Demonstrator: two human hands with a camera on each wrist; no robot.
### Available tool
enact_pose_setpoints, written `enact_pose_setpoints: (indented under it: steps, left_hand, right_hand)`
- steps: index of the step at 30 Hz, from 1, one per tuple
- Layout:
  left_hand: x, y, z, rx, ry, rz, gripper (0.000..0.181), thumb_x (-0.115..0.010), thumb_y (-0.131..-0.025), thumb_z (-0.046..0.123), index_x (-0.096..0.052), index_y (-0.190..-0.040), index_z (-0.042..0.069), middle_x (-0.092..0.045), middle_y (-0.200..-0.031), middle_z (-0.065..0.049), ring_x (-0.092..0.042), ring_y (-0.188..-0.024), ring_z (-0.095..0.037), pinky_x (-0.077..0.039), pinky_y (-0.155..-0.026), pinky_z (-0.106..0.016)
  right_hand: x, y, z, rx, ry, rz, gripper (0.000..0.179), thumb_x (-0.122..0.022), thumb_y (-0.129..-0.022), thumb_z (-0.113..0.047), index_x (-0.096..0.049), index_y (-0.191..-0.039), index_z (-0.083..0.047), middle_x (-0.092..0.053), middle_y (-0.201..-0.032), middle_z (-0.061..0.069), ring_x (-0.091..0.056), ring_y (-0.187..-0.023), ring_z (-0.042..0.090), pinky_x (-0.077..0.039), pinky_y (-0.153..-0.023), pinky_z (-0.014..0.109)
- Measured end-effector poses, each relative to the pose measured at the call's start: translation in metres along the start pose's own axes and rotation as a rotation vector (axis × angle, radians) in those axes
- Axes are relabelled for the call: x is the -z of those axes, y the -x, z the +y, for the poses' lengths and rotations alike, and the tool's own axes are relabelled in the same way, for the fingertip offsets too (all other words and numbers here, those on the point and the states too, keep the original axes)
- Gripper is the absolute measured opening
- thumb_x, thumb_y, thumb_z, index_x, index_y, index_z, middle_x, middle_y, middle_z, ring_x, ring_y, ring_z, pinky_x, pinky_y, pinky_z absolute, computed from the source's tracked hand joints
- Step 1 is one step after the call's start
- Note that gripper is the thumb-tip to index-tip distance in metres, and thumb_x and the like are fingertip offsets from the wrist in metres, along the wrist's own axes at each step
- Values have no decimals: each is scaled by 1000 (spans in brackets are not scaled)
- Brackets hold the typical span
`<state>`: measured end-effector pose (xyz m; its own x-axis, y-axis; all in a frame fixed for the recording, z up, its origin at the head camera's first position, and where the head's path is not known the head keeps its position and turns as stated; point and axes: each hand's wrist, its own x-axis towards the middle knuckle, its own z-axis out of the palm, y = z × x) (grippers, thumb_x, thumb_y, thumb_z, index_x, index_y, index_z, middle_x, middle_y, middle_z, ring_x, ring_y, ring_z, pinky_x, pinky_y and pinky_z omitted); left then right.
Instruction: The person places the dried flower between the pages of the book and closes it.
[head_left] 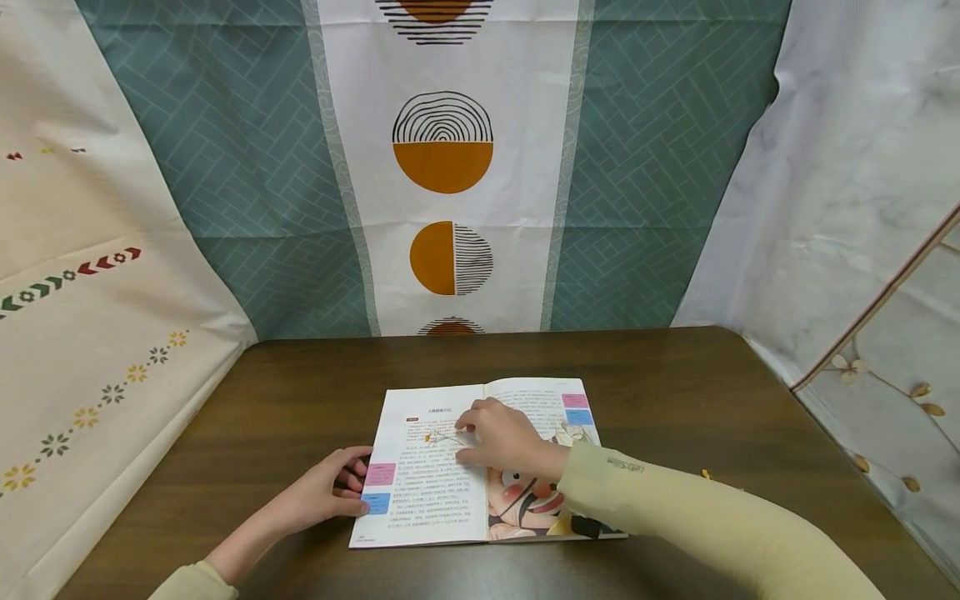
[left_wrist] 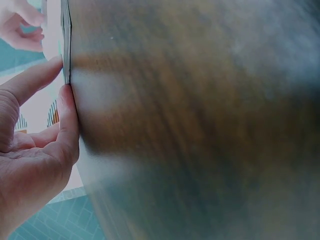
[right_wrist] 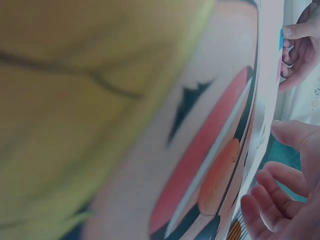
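A book (head_left: 442, 500) lies spread flat on the brown table, text on its left page and a cartoon face (head_left: 525, 500) low on the right. At the left edge, my left hand (head_left: 326, 490) rests its thumb on the page beside a blue box, fingertips along the edge. My right hand (head_left: 504, 435) is over the middle of the book, its thumb and forefinger apart at the stem end of a thin flower sprig (head_left: 438, 437) with a small yellow head. The right wrist view shows the loosely bent fingers (right_wrist: 270, 200) of that hand above the page.
Another pale sprig (head_left: 576, 433) lies on the right page, partly behind the right sleeve (head_left: 675, 500). Beyond that sleeve, a small yellow flower head (head_left: 706, 473) shows on the table (head_left: 315, 392). Patterned cloths (head_left: 637, 167) hang behind and at both sides.
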<state>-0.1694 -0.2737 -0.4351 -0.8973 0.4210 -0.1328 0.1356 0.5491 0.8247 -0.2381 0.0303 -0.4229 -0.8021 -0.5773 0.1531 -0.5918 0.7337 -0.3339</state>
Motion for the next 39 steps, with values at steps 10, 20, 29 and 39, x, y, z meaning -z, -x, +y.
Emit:
enact_pose_setpoints:
  steps: [10,20,29,39]
  left_hand:
    - [0,-1,-3,12,-13,1,83,-81,-79,10,-33,-143,-13,-47,-116,-18,-52,-96,-19,-54,-79,-21]
    - [-1,1,-2,-4,-4,-3,82,-80,-80,9,-33,-143,-14,-48,-116,-18,-52,-96,-20,-55,-79,-23]
    - [-1,0,-2,19,-28,6,83,-82,-79,11,-34,-143,-12,-48,-115,-18,-53,-96,-18,-54,-79,-21]
    - [-1,-1,-1,17,-28,15,82,-82,-79,12,-35,-143,-11,-47,-116,-18,-53,-95,-16,-54,-79,-20]
  right_hand:
    - [12,20,8,-5,-124,44,46,-74,-87,-41,-66,-127,-20,-65,-116,-1,-58,-108,15,-54,-84,32]
    - [27,42,21,15,-212,131,43,-73,-89,-36,-65,-128,-19,-64,-114,-2,-58,-106,13,-53,-88,35]
    - [41,73,48,-14,-240,210,46,-73,-89,-30,-62,-131,-15,-65,-120,3,-60,-105,22,-55,-82,40]
    - [57,111,73,-86,-215,217,65,-77,-85,-32,-52,-142,-13,-57,-137,8,-61,-114,27,-55,-92,48]
